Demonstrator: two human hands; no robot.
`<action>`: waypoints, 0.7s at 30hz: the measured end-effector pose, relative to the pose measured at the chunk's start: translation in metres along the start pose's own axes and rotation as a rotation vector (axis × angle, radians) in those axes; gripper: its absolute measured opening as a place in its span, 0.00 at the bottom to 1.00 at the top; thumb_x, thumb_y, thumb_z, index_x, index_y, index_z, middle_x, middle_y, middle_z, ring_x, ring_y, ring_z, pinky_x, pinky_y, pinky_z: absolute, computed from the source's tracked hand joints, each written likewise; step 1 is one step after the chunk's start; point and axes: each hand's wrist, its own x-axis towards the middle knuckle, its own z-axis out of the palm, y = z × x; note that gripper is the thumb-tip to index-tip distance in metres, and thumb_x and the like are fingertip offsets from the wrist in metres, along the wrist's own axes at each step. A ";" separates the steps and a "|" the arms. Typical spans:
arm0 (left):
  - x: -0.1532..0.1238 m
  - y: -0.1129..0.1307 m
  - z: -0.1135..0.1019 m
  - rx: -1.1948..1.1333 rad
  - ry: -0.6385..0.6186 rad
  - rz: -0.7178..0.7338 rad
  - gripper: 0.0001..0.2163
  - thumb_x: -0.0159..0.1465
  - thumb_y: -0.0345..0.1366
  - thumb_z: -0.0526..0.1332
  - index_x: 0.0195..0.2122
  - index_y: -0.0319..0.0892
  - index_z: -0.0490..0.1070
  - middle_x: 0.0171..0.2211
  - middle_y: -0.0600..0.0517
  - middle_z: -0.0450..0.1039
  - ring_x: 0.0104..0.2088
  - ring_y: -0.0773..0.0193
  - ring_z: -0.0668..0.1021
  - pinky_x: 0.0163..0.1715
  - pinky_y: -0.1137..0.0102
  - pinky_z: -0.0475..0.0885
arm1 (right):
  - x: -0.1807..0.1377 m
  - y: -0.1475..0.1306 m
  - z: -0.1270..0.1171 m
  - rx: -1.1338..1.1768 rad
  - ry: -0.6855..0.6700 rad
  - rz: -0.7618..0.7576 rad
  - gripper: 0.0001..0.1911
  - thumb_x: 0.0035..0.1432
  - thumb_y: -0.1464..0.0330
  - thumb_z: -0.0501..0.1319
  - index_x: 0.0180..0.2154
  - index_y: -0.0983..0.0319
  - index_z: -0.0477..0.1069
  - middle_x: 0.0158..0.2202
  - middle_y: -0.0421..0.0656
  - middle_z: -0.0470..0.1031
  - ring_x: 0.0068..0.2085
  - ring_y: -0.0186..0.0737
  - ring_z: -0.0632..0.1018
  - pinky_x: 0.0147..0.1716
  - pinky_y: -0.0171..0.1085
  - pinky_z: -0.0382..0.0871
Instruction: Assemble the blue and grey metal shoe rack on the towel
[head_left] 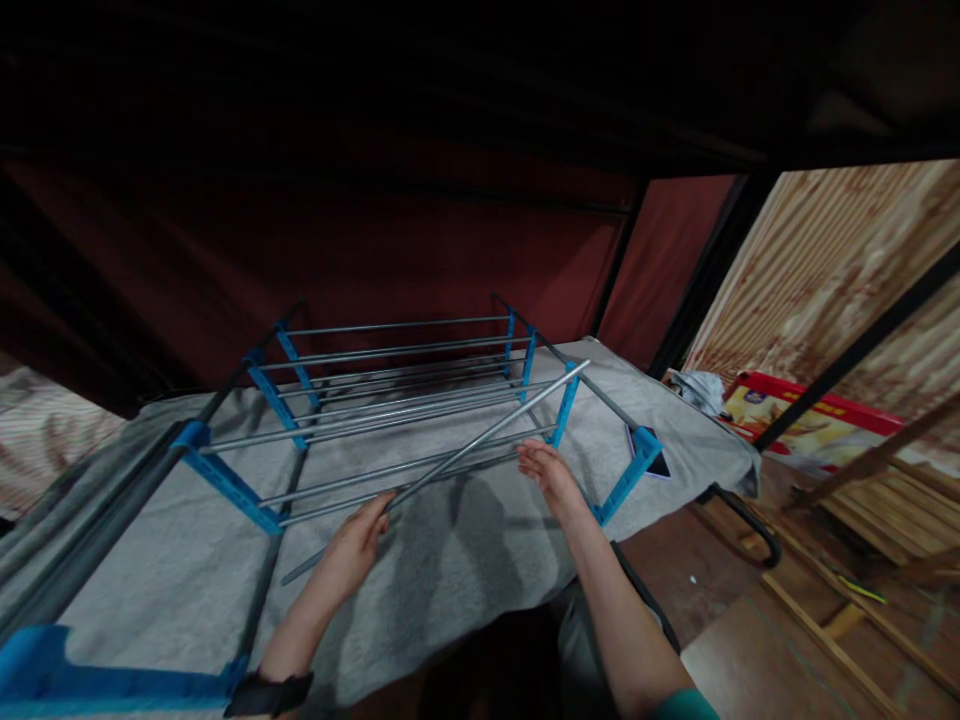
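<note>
My left hand [358,545] is closed around a thin metal rod [487,434], which slants up to the right across the front of a rack. The rack lies on its side, with blue plastic brackets [231,490] joined by several grey metal tubes [382,350]. My right hand [551,475] is open, its fingers stretched towards the rack's front tubes and apart from the rod. The rod's upper end is in front of a blue bracket [567,400] on the right; whether they touch I cannot tell.
Grey cloth [480,560] covers the surface under the rack. A dark flat device [660,462] lies behind the right-hand bracket. On the right are a red and yellow box [817,420], a wooden slatted piece [877,510] and a curved black handle [750,525]. Dark posts frame the space.
</note>
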 end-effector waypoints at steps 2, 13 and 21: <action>-0.004 -0.009 -0.004 0.034 -0.048 -0.027 0.21 0.64 0.41 0.53 0.53 0.41 0.76 0.48 0.39 0.82 0.47 0.50 0.84 0.53 0.57 0.77 | 0.000 -0.005 -0.002 0.041 0.014 -0.004 0.13 0.46 0.66 0.71 0.38 0.57 0.79 0.39 0.43 0.85 0.38 0.39 0.83 0.44 0.39 0.77; -0.009 -0.022 -0.005 0.136 -0.258 -0.174 0.24 0.60 0.38 0.52 0.54 0.41 0.76 0.54 0.41 0.81 0.55 0.50 0.81 0.58 0.59 0.73 | 0.004 -0.015 -0.014 0.243 0.109 -0.084 0.06 0.56 0.66 0.65 0.38 0.56 0.76 0.39 0.43 0.85 0.41 0.41 0.84 0.43 0.40 0.81; -0.006 -0.012 -0.003 0.060 -0.239 -0.165 0.16 0.62 0.47 0.56 0.45 0.45 0.72 0.38 0.47 0.80 0.41 0.51 0.81 0.47 0.60 0.75 | 0.009 -0.007 -0.018 0.186 0.188 -0.185 0.14 0.50 0.62 0.75 0.34 0.57 0.72 0.35 0.41 0.84 0.35 0.38 0.83 0.40 0.37 0.80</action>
